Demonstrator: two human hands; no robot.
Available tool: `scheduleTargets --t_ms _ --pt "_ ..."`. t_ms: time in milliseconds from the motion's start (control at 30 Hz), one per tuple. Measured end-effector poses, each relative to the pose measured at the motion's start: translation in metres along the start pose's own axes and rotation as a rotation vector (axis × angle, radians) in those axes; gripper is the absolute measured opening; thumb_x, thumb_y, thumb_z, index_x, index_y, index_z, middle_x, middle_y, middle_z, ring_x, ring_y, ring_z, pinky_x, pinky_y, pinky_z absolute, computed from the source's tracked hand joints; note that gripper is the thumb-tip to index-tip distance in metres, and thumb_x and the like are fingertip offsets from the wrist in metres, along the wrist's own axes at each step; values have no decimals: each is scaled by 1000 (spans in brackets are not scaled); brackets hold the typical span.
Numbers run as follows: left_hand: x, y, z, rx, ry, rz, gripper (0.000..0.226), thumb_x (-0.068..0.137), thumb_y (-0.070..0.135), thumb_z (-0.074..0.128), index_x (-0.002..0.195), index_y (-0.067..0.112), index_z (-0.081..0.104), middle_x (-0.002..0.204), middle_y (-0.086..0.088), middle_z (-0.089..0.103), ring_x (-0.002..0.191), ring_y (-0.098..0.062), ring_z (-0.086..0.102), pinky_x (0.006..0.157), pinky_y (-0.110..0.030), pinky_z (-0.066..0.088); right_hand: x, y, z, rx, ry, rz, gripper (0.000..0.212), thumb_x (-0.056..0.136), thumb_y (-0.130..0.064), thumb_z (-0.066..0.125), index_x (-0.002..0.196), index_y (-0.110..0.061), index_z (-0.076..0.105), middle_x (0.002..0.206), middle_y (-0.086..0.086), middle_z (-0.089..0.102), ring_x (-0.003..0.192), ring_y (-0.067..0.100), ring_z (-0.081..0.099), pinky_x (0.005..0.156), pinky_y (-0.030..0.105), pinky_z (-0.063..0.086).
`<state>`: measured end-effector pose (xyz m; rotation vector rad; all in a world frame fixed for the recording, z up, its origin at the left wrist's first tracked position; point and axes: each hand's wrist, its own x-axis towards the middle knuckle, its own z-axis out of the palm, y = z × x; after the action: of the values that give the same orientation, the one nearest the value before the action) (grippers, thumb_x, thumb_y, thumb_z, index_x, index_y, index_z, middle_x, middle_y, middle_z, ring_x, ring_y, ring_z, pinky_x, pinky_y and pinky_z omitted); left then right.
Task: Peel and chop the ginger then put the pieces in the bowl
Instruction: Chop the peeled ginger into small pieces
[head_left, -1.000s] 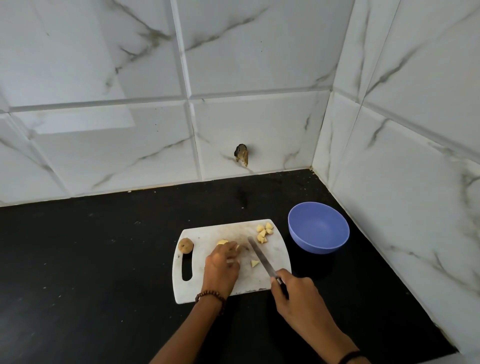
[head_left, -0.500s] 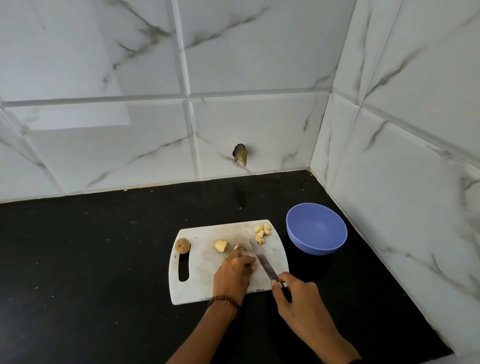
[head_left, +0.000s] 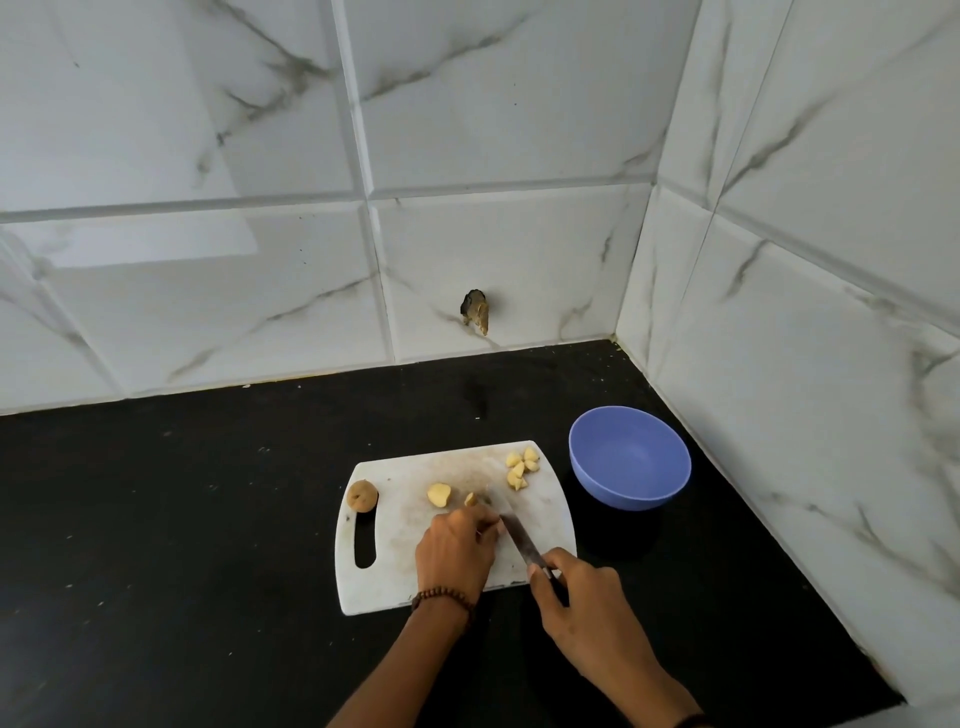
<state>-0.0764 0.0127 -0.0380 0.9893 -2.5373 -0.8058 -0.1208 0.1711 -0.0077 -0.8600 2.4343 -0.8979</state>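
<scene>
Now the left hand (head_left: 457, 551) leaves the peeled chunk (head_left: 439, 494), pinching a ginger bit (head_left: 470, 499); right hand (head_left: 582, 597) grips the knife (head_left: 519, 538): chopping continues.

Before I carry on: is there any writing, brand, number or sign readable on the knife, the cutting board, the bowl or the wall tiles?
No readable text anywhere in this view.
knife: the blade shows no mark; the handle is hidden in the hand.
cutting board: stains only, no print.
bowl: plain blue, no label.
wall tiles: grey veining only.
</scene>
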Motion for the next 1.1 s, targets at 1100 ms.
scheduleTargets --t_ms 1100 --pt "45 7 6 68 -74 105 18 93 10 53 107 18 62 110 1 58 96 -13 55 79 -15 43 92 -20 20 5 123 165 48 94 -32 62 132 -22 35 114 -4 59 90 6 59 79 18 52"
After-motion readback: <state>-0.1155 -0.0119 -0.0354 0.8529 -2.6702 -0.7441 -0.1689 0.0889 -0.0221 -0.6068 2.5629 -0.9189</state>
